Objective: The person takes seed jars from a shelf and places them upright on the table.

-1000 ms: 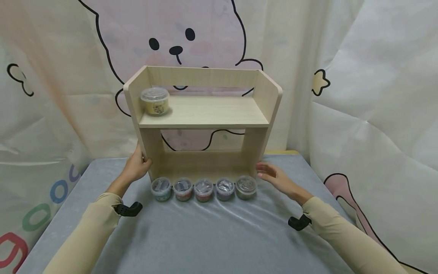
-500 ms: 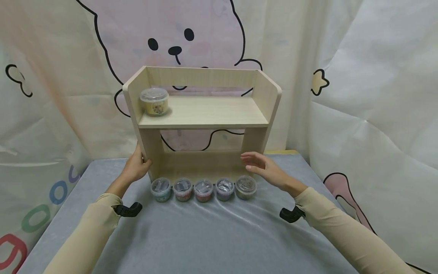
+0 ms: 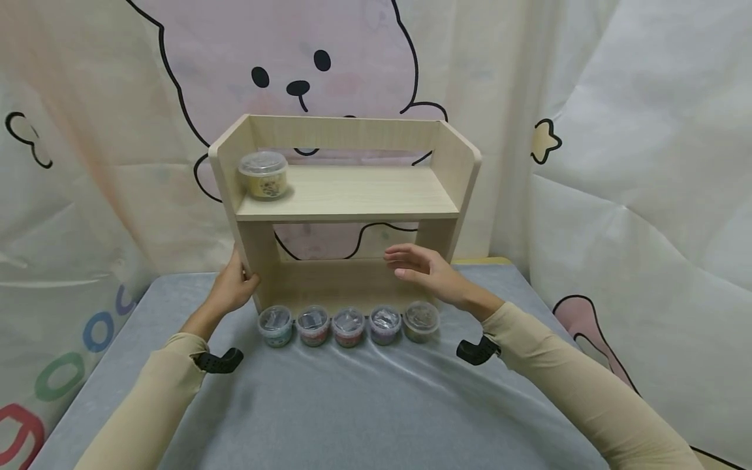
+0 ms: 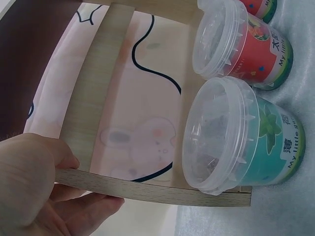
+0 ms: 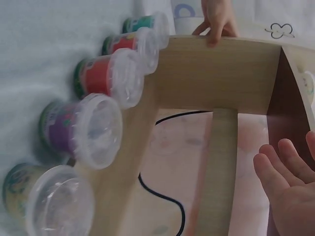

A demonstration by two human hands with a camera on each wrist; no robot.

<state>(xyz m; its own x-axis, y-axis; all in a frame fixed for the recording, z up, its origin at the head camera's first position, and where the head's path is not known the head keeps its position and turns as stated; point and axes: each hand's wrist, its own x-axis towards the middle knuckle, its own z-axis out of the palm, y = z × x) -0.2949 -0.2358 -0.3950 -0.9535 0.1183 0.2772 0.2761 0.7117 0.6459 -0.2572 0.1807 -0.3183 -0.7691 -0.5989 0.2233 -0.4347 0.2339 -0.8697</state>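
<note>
A pale wooden two-tier shelf [image 3: 352, 217] stands on the table. My left hand [image 3: 234, 287] grips the edge of its left side panel, thumb inside and fingers outside, as the left wrist view shows. My right hand [image 3: 431, 274] holds nothing; its fingers are relaxed in front of the shelf's lower opening, toward the right. Along the shelf's front stands a row of lidded plastic tubs: a teal tub [image 4: 275, 135] at the left end, two red tubs [image 5: 96, 76], a purple tub [image 5: 61, 125] and a beige tub [image 5: 19, 189] nearest my right hand. A yellow tub [image 3: 264, 175] sits on the upper tier, at left.
A grey-blue cloth [image 3: 352, 411] covers the table. Behind it hangs a curtain [image 3: 352, 59] with a cartoon bear print, and more curtain closes in both sides. Each wrist wears a black band [image 3: 219, 361].
My right hand has moved left and slightly up, from beside the shelf's right panel to in front of the lower opening. My left hand keeps its hold on the left panel.
</note>
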